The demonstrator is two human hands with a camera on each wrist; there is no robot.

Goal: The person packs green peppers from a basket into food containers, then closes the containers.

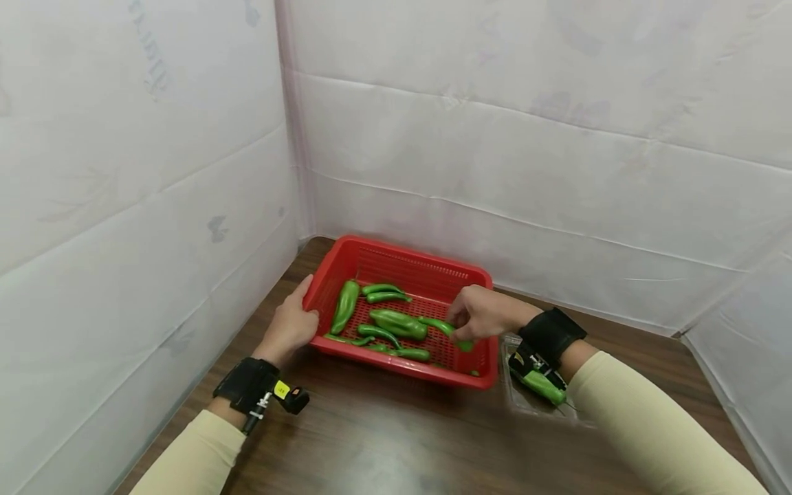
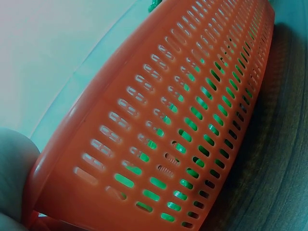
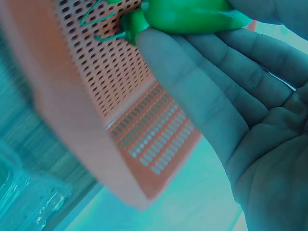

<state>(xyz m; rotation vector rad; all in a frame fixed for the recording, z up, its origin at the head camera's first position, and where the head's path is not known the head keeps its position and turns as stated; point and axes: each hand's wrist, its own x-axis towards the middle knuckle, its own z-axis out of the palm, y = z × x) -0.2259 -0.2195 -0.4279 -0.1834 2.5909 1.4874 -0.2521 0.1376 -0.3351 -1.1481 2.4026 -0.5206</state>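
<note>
A red perforated plastic basket (image 1: 421,258) on the table holds several green peppers, some plump like the pepper (image 1: 399,323), others thin like the chili (image 1: 379,335). My left hand (image 1: 289,323) grips the basket's left rim; in the left wrist view, only part of that hand (image 2: 14,178) shows at the rim. Inside the basket's right end, my right hand (image 1: 482,313) holds a green pepper. The right wrist view has this pepper (image 3: 192,17) between the thumb and fingers, stem pointing toward the basket floor. In the head view the fingers partly hide it.
A clear plastic tray (image 1: 520,405) stands just right of the basket, partly under my right forearm, with a green pepper (image 1: 544,386) in it. White sheeting (image 1: 526,179) walls in the brown wooden table (image 1: 346,426) at the back and sides.
</note>
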